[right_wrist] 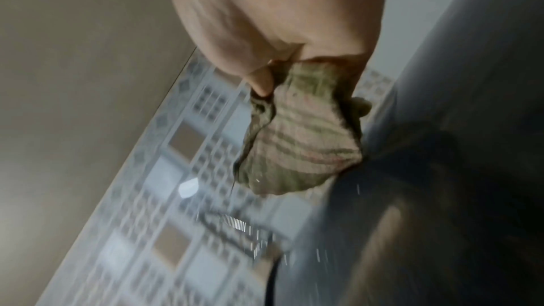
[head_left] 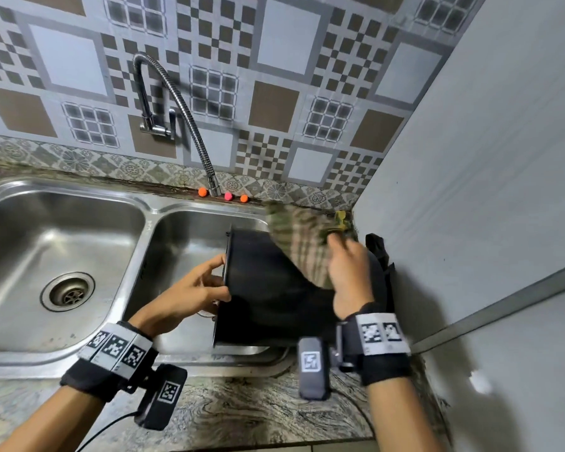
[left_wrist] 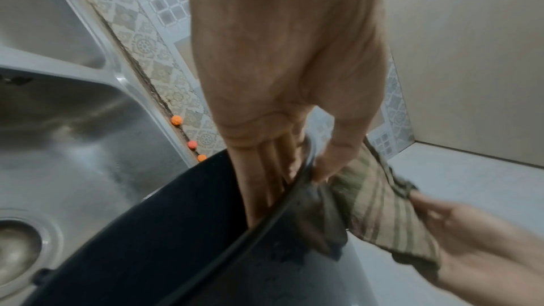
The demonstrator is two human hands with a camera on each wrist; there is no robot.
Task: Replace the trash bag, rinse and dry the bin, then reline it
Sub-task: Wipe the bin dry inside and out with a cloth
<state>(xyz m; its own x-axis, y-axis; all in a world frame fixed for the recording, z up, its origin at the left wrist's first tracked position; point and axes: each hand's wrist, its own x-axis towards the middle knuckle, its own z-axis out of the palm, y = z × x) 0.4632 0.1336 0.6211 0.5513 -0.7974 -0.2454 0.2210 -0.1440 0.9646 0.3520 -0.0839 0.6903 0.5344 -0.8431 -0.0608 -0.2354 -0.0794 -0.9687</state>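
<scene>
Holding the black bin [head_left: 268, 288] on its side over the right basin of the steel sink [head_left: 163, 207], we have our left hand [head_left: 190, 296] on its rim, mouth facing left. The left wrist view shows that grip: fingers [left_wrist: 265, 183] straight inside the wall, thumb curled over the edge outside. Our right hand [head_left: 348, 275] has its grip closed on a striped green cloth [head_left: 299, 246], pressed against the bin's outer wall at the far right. A black bag [head_left: 380, 252] lies behind the bin against the right wall. The faucet [head_left: 180, 115] hangs over the sink's far edge beside three small orange and pink balls [head_left: 228, 196]. No brand or readable writing shows; our wristbands [head_left: 380, 334] carry only coded square markers. The marbled bench [head_left: 242, 406] lies nearest us.
</scene>
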